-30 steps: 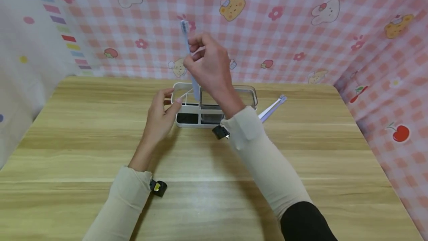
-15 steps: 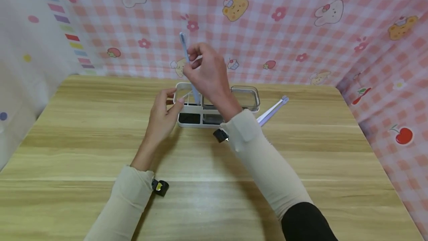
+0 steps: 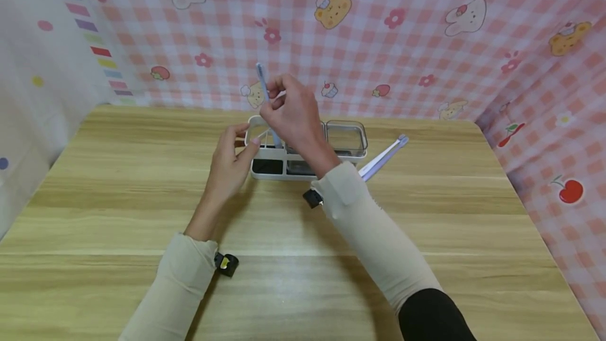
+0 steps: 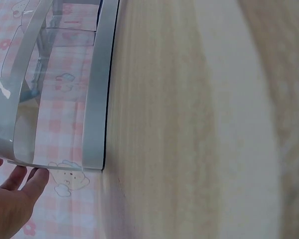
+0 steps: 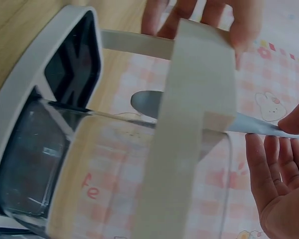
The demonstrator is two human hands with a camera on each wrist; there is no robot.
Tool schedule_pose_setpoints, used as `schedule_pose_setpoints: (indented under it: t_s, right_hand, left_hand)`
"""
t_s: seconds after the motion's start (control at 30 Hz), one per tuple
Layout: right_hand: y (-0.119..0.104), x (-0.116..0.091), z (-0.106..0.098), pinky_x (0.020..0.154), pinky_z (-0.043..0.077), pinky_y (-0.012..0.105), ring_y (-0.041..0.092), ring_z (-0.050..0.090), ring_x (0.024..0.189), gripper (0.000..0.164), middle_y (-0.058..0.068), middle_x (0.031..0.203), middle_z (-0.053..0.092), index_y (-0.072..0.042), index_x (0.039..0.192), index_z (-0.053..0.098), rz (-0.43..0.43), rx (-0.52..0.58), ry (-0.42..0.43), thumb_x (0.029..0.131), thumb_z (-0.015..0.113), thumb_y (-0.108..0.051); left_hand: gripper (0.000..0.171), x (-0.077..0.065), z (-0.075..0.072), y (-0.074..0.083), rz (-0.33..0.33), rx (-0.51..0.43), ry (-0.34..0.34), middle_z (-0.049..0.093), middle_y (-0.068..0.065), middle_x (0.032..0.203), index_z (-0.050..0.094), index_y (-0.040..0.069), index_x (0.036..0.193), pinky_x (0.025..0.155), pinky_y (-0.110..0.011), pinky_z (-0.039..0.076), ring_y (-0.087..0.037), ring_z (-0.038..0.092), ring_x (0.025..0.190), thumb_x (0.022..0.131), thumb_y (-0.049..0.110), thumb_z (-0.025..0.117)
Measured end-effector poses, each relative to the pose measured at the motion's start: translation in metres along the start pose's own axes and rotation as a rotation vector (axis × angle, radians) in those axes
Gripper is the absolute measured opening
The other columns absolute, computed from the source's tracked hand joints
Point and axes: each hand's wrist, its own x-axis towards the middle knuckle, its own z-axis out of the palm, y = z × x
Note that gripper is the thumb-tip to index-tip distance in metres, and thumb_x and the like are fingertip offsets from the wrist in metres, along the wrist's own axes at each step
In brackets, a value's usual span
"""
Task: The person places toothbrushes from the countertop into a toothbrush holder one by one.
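A white toothbrush holder (image 3: 268,176) with clear cups stands near the back of the table. My left hand (image 3: 226,159) grips the left end of its upper frame, thumb in front and fingers behind. In the left wrist view, fingertips (image 4: 37,181) meet the end of the holder. My right hand (image 3: 297,116) pinches a light blue toothbrush (image 3: 262,79) by its upper handle, bristles up. Its lower end passes down through the left opening of the frame. The right wrist view shows the rounded handle end (image 5: 145,103) below the frame, above the base.
A white toothbrush (image 3: 379,158) and a purple toothbrush (image 3: 389,156) lie side by side on the wooden table (image 3: 284,278), right of the holder. Behind the table hangs a pink checked cloth (image 3: 227,30). A clear cup (image 3: 345,138) fills the holder's right side.
My right hand has moved down with the blue toothbrush, so the handle sits lower in the left opening. My left hand keeps its grip on the holder.
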Motion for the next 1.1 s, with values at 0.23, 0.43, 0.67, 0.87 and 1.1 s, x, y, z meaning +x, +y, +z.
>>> schedule_pose_setpoints:
  t_s: [0.23,0.43,0.67,0.87,1.1]
  right_hand:
    - [0.008,-0.005,0.002,0.073,0.055,0.022,0.011,0.066,0.086,0.022,0.007,0.101,0.065,-0.003,0.109,0.061,0.024,0.005,-0.011,0.088,0.067,0.002]
    - [0.011,-0.007,0.003,0.074,0.055,0.022,0.013,0.065,0.087,0.024,0.01,0.103,0.065,-0.003,0.108,0.059,0.047,-0.004,-0.031,0.087,0.068,0.003]
    - [0.016,-0.012,0.005,0.072,0.055,0.024,0.014,0.064,0.088,0.024,0.01,0.103,0.064,-0.004,0.107,0.057,0.015,-0.007,-0.043,0.086,0.067,0.004]
    - [0.02,-0.016,0.008,0.072,0.056,0.021,0.013,0.065,0.086,0.022,0.006,0.098,0.064,-0.004,0.103,0.058,0.004,-0.008,-0.056,0.085,0.067,0.005]
    - [0.021,-0.018,0.008,0.074,0.055,0.018,0.013,0.065,0.088,0.023,0.007,0.098,0.067,-0.004,0.103,0.059,0.015,-0.063,-0.078,0.085,0.07,0.004]
  left_hand:
    - [0.043,0.0,0.0,-0.001,0.007,0.013,0.006,0.051,-0.019,0.129,0.05,0.001,0.14,0.092,-0.045,0.054,-0.032,0.055,0.113,0.103,0.021,0.059]
    - [0.043,0.0,0.0,-0.002,-0.002,0.007,0.007,0.05,-0.018,0.129,0.05,0.001,0.14,0.093,-0.045,0.054,-0.032,0.055,0.113,0.103,0.021,0.059]
    - [0.043,-0.001,0.0,0.0,-0.003,0.005,0.008,0.051,-0.019,0.129,0.05,0.001,0.14,0.094,-0.044,0.054,-0.033,0.055,0.114,0.103,0.021,0.059]
    - [0.043,-0.001,0.0,0.0,0.003,0.011,0.005,0.05,-0.019,0.129,0.05,0.001,0.14,0.094,-0.045,0.054,-0.033,0.054,0.114,0.103,0.022,0.059]
    - [0.045,-0.001,0.0,0.0,0.005,-0.008,-0.001,0.05,-0.02,0.129,0.049,0.001,0.142,0.098,-0.046,0.052,-0.034,0.053,0.116,0.104,0.024,0.058]
